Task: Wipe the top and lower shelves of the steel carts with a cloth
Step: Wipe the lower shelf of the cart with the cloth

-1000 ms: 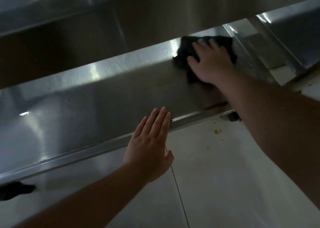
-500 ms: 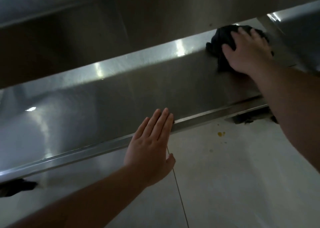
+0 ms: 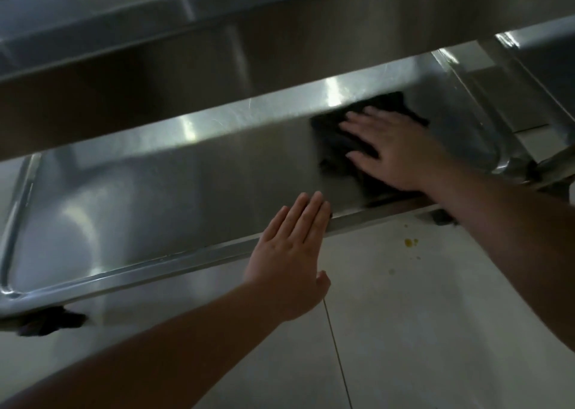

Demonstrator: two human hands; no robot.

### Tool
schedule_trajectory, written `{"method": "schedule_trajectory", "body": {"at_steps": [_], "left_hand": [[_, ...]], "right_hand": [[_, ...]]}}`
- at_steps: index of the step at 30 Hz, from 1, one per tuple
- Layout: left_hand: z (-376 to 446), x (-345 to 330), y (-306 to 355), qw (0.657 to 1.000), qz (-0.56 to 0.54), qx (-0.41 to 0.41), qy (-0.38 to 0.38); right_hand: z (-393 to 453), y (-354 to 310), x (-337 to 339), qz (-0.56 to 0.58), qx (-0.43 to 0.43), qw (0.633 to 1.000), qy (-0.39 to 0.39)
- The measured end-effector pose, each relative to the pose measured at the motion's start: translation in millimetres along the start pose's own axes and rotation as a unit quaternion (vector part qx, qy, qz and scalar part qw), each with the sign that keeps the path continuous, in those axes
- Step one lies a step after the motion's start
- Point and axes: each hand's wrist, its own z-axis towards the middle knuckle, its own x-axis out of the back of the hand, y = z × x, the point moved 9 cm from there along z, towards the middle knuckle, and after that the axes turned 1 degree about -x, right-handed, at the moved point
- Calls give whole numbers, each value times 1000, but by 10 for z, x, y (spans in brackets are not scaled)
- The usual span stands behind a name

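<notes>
Flat-fingered, right hand presses crumpled dark cloth onto brushed-steel shelf; left hand seemingly touches rim.

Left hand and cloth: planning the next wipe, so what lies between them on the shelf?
Only bare steel of the lower shelf separates the left hand from the cloth, per the head view.

I found no readable text, no label, no brand, no number, no sign anywhere in my view
</notes>
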Motion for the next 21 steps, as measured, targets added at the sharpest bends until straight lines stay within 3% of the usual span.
{"method": "schedule_trajectory", "body": {"at_steps": [4, 6, 8, 13, 16, 19, 21], "left_hand": [[-6, 22, 6, 999, -44, -11, 2], [-20, 84, -41, 995, -98, -21, 7], [-90, 152, -155, 994, -102, -25, 15], [-683, 202, -905, 990, -98, 85, 55], [-1173, 267, -1448, 976, -98, 167, 97], [-1492, 252, -1914, 970, -76, 212, 90], [-1635, 212, -2176, 965, -76, 237, 78]], "right_hand": [[70, 1046, 160, -1, -257, 966, 23], [165, 1094, 96, 12, -356, 934, 17], [381, 736, 34, 32, -373, 927, 22], [980, -1176, -226, 42, -151, 988, -12], [823, -2182, -473, 28, 32, 998, -56], [545, -2186, -488, 26, 141, 987, -71], [488, -1833, -395, 9, 136, 989, -57]]}}
